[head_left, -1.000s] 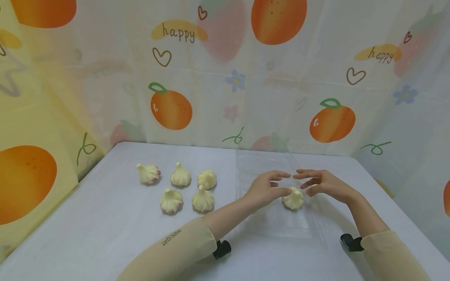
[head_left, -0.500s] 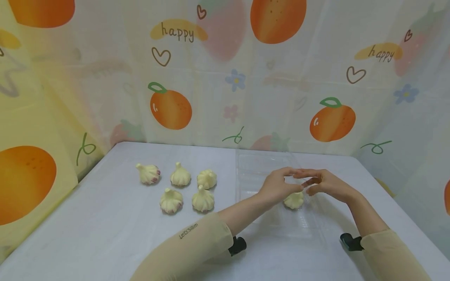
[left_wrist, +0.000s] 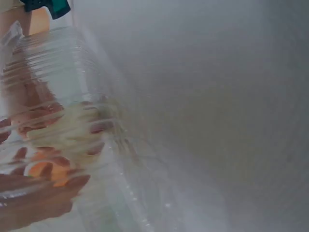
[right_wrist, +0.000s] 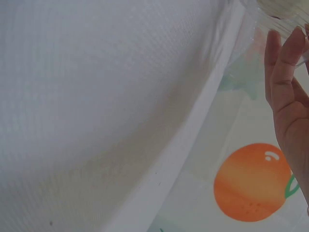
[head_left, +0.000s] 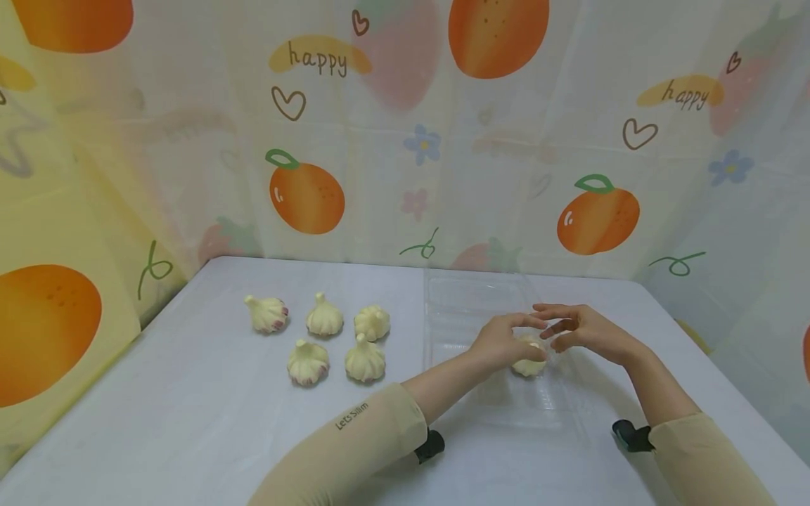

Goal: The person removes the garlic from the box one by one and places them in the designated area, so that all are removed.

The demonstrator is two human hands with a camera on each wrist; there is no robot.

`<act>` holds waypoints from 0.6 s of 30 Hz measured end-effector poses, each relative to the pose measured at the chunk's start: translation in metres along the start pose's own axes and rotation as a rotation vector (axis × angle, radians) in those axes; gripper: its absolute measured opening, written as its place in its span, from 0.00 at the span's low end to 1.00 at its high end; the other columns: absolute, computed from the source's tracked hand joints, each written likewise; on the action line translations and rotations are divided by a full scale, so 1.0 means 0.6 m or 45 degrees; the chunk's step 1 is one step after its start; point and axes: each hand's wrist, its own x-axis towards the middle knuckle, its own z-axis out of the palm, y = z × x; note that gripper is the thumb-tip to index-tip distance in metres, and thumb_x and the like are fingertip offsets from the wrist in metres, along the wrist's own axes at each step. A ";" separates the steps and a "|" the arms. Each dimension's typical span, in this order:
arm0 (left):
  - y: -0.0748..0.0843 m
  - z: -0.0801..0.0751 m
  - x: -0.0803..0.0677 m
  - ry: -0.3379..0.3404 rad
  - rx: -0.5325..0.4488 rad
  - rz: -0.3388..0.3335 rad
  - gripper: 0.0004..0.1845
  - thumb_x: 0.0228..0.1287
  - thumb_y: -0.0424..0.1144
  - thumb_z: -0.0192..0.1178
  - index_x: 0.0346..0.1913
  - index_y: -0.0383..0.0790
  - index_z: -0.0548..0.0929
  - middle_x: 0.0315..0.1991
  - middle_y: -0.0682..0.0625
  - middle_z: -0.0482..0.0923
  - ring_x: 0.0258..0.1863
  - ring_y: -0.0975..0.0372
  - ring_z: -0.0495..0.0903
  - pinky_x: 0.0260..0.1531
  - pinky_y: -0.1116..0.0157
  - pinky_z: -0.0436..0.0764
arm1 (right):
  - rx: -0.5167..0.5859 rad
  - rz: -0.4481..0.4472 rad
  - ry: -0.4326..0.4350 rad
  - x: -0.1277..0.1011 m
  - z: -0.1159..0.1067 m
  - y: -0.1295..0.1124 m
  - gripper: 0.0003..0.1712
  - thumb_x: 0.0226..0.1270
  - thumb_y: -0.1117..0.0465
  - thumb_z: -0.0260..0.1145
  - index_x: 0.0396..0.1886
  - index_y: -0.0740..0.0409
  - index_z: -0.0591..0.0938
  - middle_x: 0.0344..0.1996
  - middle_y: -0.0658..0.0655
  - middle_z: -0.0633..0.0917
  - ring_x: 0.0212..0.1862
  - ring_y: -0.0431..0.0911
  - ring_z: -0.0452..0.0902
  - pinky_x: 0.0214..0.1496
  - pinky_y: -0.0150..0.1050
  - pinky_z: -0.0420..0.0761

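Left hand (head_left: 503, 342) curled round the garlic bulb (head_left: 530, 363) inside the clear tray (head_left: 443, 309); right hand (head_left: 579, 330) loose, empty, just beside. Best set down gently.

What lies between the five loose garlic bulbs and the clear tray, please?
Only bare table lies between the garlic bulbs and the tray, as the head view shows.

Beige sleeves on both arms — left sleeve (head_left: 354, 450) printed "Let's Slim" — black wrist-mounted cameras.

The head view looked forward and down over the table (head_left: 190, 422) from some distance. Both wrist views sat very close, sharing the clear plastic tray (left_wrist: 53, 63) and garlic bulb (right_wrist: 282, 7).
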 end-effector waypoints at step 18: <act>-0.030 0.005 0.003 -0.084 -0.053 0.062 0.15 0.55 0.41 0.64 0.47 0.55 0.84 0.60 0.60 0.74 0.66 0.60 0.66 0.65 0.50 0.64 | 0.010 -0.055 -0.014 -0.002 0.001 -0.002 0.29 0.57 0.66 0.60 0.61 0.60 0.73 0.71 0.66 0.59 0.51 0.44 0.80 0.44 0.36 0.82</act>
